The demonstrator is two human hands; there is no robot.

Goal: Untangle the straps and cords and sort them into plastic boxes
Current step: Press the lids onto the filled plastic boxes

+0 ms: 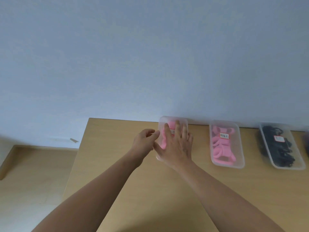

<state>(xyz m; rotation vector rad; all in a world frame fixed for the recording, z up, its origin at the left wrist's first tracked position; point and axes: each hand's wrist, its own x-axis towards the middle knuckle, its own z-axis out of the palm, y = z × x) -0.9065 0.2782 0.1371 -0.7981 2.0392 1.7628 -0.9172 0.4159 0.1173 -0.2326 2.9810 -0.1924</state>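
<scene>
Three clear plastic boxes stand in a row along the table's far edge. The leftmost box (183,121) holds pink straps (170,126) and has a label. My right hand (175,144) lies flat over it with fingers spread, palm down. My left hand (144,142) is at the box's left side, fingers curled loosely with nothing in them. The middle box (240,162) holds pink cords (220,149). The right box (299,164) holds black cords (277,148).
The wooden table (133,190) ends at its left edge near the left hand, with floor (33,181) below. A plain wall (150,56) rises right behind the boxes. A dark object (306,141) shows at the far right edge.
</scene>
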